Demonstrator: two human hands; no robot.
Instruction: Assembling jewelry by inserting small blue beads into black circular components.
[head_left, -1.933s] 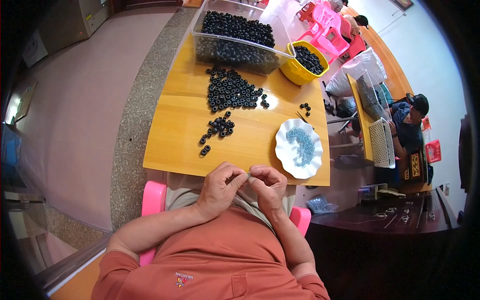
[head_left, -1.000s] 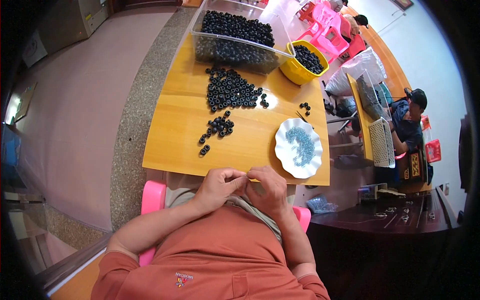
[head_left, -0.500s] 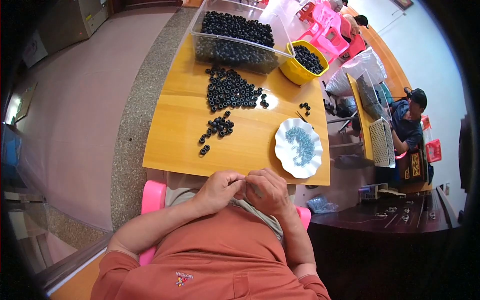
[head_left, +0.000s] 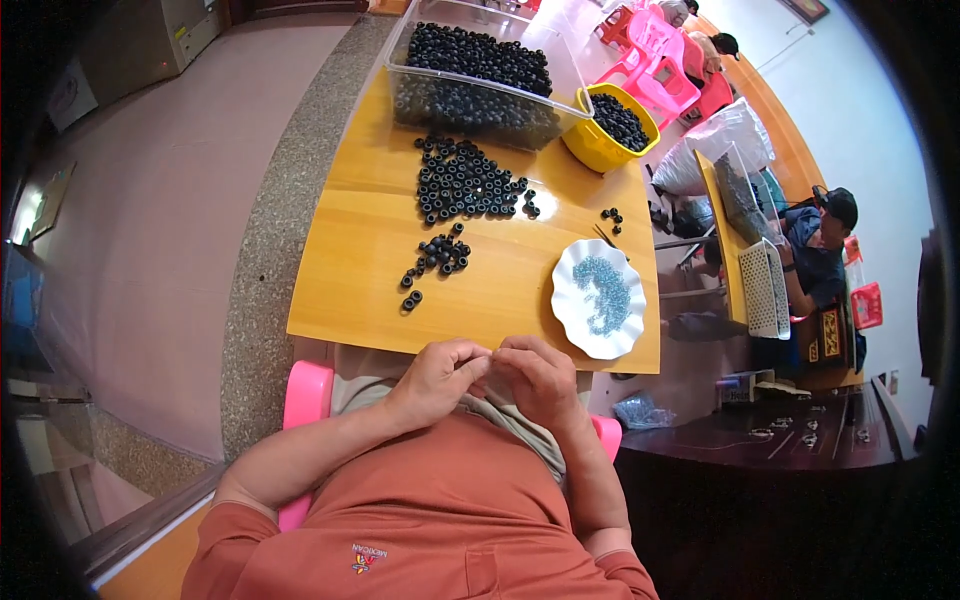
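Just in front of the table's near edge, my left hand point(head_left: 438, 380) and my right hand point(head_left: 541, 380) meet fingertip to fingertip. Both have thumb and fingers pressed together in a pinch, and whatever they hold is too small or too hidden to make out. A white wavy-rimmed plate point(head_left: 566, 312) lies nearest my right hand, with small clear bluish beads point(head_left: 606, 292) in it. Beyond my left hand a small cluster of round black pieces with holes point(head_left: 442, 255) lies on the wooden table point(head_left: 370, 310). A larger spread of these black rings point(head_left: 462, 185) lies farther back.
At the table's far side stand a clear plastic bin point(head_left: 480, 90) and a yellow basket point(head_left: 598, 150), both holding black pieces. Dark tweezers point(head_left: 605, 237) lie behind the plate, near a few loose black pieces point(head_left: 613, 218). To the right, another person point(head_left: 815, 255) sits at a separate table.
The fingers of my right hand have shifted slightly at the pinch, while my left hand stays nearly in place. The table's contents look the same, with the view shifted a little.
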